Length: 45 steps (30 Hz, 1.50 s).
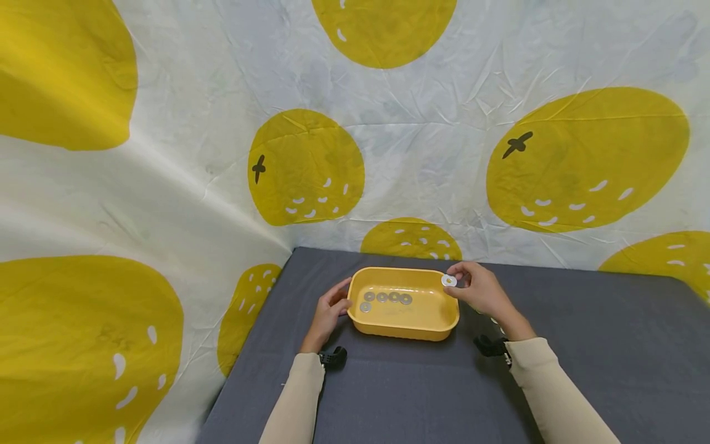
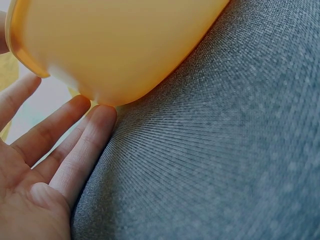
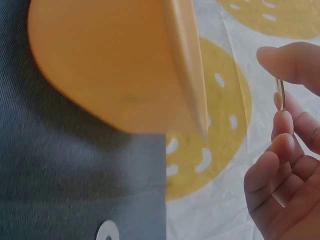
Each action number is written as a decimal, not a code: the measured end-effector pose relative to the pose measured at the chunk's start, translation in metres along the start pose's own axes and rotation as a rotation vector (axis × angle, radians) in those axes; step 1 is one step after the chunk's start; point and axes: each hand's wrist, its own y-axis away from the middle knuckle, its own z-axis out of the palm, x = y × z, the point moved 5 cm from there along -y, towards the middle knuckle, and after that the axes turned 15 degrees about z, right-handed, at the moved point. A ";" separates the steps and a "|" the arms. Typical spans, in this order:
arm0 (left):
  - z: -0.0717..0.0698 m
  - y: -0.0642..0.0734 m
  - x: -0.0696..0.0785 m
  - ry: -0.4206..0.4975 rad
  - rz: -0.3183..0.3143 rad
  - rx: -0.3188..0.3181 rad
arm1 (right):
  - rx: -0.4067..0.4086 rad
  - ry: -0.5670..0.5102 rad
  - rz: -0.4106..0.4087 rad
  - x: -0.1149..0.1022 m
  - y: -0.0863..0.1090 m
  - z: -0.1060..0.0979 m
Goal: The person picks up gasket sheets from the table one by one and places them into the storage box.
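Note:
A yellow plastic basin (image 1: pixel 402 333) sits on the grey cloth, with several flat metal washers (image 1: pixel 382 297) lying on its floor towards the left. My left hand (image 1: pixel 328 312) holds the basin's left end, thumb at the rim and fingertips against the outer wall. In the left wrist view those fingers (image 2: pixel 95 132) touch the basin's side (image 2: pixel 115 50). Over the basin's right rim, my right hand (image 1: pixel 481 295) pinches one washer (image 1: pixel 444 280) between thumb and fingertips. That washer (image 3: pixel 283 95) appears edge-on in the right wrist view, apart from the basin (image 3: pixel 110 65).
More washers (image 1: pixel 494 320) lie on the cloth to the basin's right, partly hidden by my right wrist; one washer (image 3: pixel 103 230) shows in the right wrist view. Behind the grey table (image 1: pixel 410 394) hangs a white curtain (image 1: pixel 421 154) printed with yellow fruit.

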 end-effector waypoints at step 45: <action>-0.002 -0.006 -0.032 -0.043 0.002 0.062 | -0.125 -0.092 -0.128 -0.055 -0.014 0.073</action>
